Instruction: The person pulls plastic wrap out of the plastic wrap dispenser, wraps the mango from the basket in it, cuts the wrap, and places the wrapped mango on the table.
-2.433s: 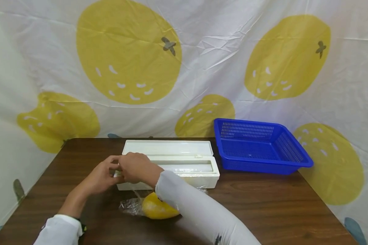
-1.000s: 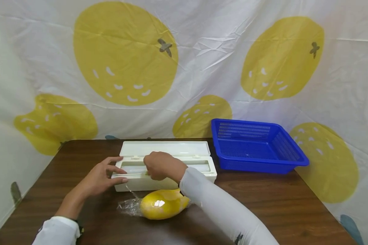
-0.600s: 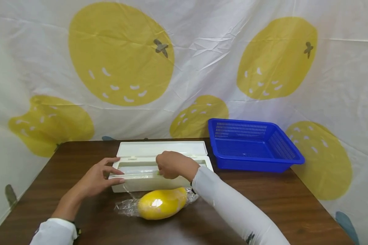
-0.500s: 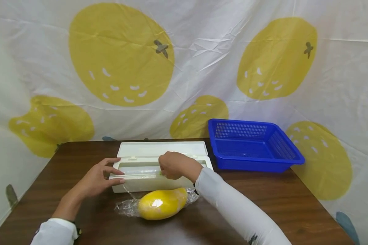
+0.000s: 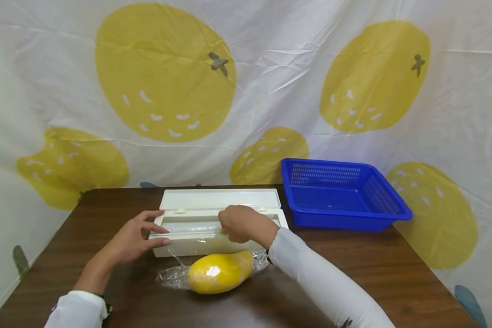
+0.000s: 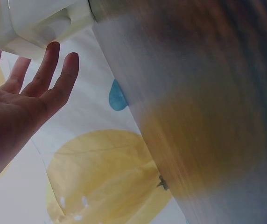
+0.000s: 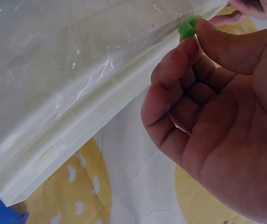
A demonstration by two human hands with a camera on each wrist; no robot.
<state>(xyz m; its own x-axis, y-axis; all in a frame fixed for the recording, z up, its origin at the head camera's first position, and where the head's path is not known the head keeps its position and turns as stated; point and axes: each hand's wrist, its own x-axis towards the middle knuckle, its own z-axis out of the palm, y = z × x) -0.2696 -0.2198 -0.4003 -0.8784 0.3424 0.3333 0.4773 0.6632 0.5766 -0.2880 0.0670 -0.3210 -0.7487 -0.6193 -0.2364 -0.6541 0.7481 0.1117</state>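
A white cling film dispenser (image 5: 180,246) stands on the table with its lid (image 5: 221,198) swung back and a film roll (image 5: 190,227) inside. My left hand (image 5: 132,238) holds its left end, thumb on the front face and fingers on the top; in the left wrist view the other fingers spread beside the end. Between thumb and forefinger, my right hand (image 5: 242,224) pinches a small green slide cutter (image 7: 189,26) on the front rail, right of the middle. In front lies a yellow mango-like fruit (image 5: 221,273) wrapped in cling film, its ends twisted. A film strand runs from it towards the dispenser.
A blue plastic basket (image 5: 348,218) with slotted sides stands at the back right, beside the dispenser. The brown wooden table (image 5: 311,250) reaches back to a white cloth (image 5: 279,91) printed with yellow fruit.
From the left end, where both hands were together, my right hand has moved right along the rail with the slide cutter. The left hand has settled on the dispenser's end. More fruit shows.
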